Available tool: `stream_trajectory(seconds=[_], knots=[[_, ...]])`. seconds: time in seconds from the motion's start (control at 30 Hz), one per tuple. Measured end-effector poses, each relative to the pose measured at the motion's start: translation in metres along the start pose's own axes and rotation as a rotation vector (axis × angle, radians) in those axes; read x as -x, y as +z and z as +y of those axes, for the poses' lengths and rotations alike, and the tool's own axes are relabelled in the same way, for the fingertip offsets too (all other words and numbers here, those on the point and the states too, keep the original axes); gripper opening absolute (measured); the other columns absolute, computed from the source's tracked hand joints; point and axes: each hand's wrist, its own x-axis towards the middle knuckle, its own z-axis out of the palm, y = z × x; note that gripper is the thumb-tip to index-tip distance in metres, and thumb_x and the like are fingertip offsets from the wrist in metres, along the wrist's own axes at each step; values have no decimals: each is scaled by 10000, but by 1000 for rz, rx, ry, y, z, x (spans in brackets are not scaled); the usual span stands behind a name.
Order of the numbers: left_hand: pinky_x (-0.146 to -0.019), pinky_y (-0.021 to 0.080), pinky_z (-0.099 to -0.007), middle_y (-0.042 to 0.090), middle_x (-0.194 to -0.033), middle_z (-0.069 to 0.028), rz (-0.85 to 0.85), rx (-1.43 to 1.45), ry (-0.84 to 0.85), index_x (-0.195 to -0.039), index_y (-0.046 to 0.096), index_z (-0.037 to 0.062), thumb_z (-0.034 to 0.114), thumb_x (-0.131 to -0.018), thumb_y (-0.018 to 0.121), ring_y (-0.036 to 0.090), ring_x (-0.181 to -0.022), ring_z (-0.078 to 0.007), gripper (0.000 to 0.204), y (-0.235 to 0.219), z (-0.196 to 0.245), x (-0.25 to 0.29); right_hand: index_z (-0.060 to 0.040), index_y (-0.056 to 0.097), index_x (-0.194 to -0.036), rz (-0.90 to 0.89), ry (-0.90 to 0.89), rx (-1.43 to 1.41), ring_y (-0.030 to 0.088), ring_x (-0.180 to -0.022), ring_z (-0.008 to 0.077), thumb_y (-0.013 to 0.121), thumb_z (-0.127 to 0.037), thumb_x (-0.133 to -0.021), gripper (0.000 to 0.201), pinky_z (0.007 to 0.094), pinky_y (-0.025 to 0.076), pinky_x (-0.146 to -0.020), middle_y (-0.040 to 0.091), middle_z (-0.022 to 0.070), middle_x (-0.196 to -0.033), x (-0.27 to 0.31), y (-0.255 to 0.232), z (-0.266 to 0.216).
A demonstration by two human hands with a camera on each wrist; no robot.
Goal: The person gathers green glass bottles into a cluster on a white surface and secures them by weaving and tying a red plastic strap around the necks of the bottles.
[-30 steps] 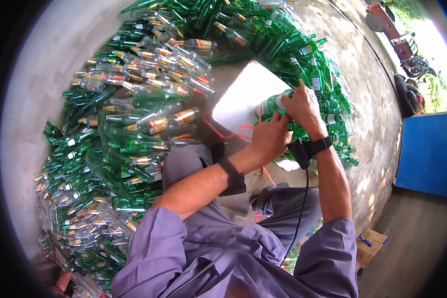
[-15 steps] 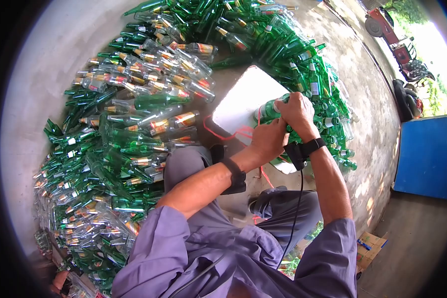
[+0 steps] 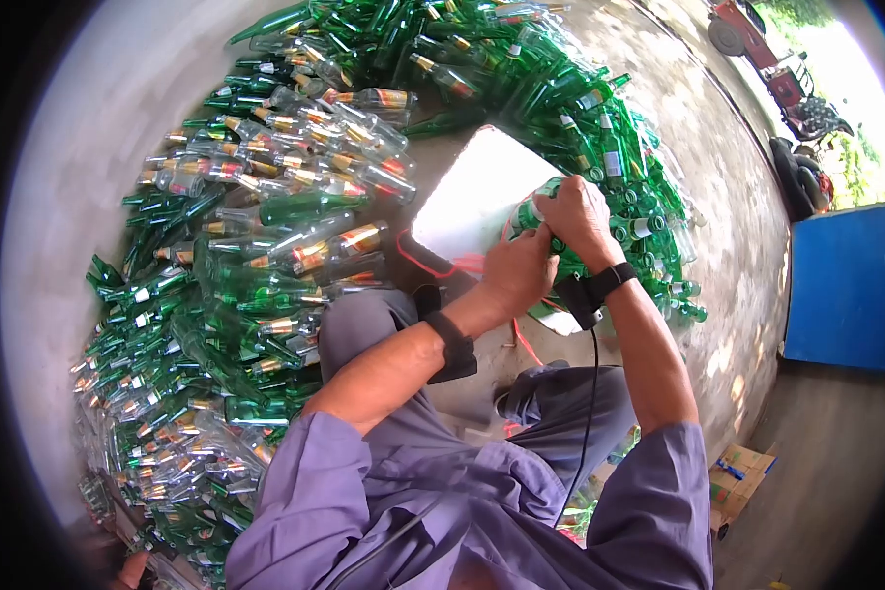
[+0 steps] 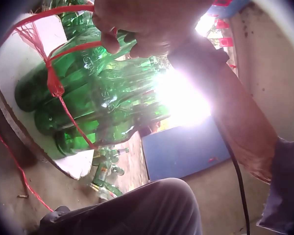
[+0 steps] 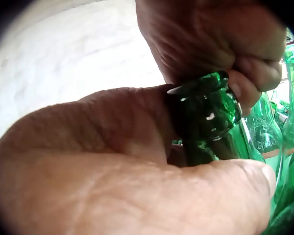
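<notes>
Left hand (image 3: 514,267): fingers curled in, two strands of thin red plastic string (image 4: 53,82) running up to them; looks clamped on the string, though the grip is partly hidden. Right hand (image 3: 578,218): thumb and finger wrapped round the neck of a green glass bottle (image 5: 210,105). Hands close beside each other.

Just below both hands: a bundle of upright-necked or leaning (cannot tell) ribbed green glass bottles (image 4: 71,90), string drawn across their bodies, frayed knot showing, bases against a flat white slab (image 3: 477,202). Loose green bottles (image 3: 612,162) to the right of and beyond the right hand; clear bottles with red-and-gold labels (image 3: 344,246) out to the left hand's left.

Risks, as judged: a hard left-hand pull could snap the string at its frayed stretch. Slack there might let an outer bottle slip out of the loop. Smooth glass tapers toward the necks, so the string may ride up. If the right hand eases off, the bundle could tip into the loose bottles and chip.
</notes>
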Motion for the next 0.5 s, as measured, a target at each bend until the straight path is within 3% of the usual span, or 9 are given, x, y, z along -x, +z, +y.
stream_trajectory(seconds=[0.2,0.27,0.3,0.33,0.4,0.43,0.5], knots=[[-671,550,-495,657,-1031,-148,-28,-36,-42,-1164,535,55,206,-846,690,677,-821,-385,385,-8,3,2,57,694,-810,-98,19,-65,673,-717,420,718,-431,-827,489,480,528,-686,654,262,-762,2,2,9],[-673,550,-498,659,-1035,-135,-5,-24,-38,-1153,534,64,221,-847,699,675,-833,-383,381,-8,3,3,20,706,-900,-33,-211,-83,656,-671,416,693,-403,-875,423,472,517,-654,639,235,-802,0,20,35],[-673,550,-498,659,-1035,-135,-14,-20,-28,-1153,534,64,221,-847,699,675,-833,-383,381,-7,3,2,-19,712,-982,38,-384,-44,649,-620,371,665,-387,-920,376,451,510,-624,616,204,-827,3,16,38],[-675,551,-495,660,-1040,-131,-26,-39,-40,-1147,534,73,223,-847,701,675,-840,-380,374,-6,2,2,-19,712,-982,41,-371,-41,649,-620,371,665,-387,-920,376,451,510,-624,616,204,-827,7,11,43],[-678,552,-492,660,-1046,-126,-45,-54,-43,-1140,534,82,225,-847,704,675,-846,-378,367,-3,-1,2,96,692,-933,-54,-116,-257,689,-835,407,720,-462,-826,568,450,536,-783,677,283,-817,16,-16,41],[-666,557,-480,670,-1005,-122,11,-63,-12,-1125,535,99,239,-851,704,681,-822,-371,351,0,-4,2,49,713,-1013,51,6,-344,689,-837,393,722,-455,-838,533,452,539,-775,687,246,-798,30,-36,32],[-669,557,-464,683,-969,-120,73,-77,5,-1105,538,122,240,-855,709,686,-805,-367,325,2,-4,2,-20,728,-1068,142,55,-173,691,-851,377,700,-443,-869,468,450,539,-762,701,200,-803,46,-67,39]])
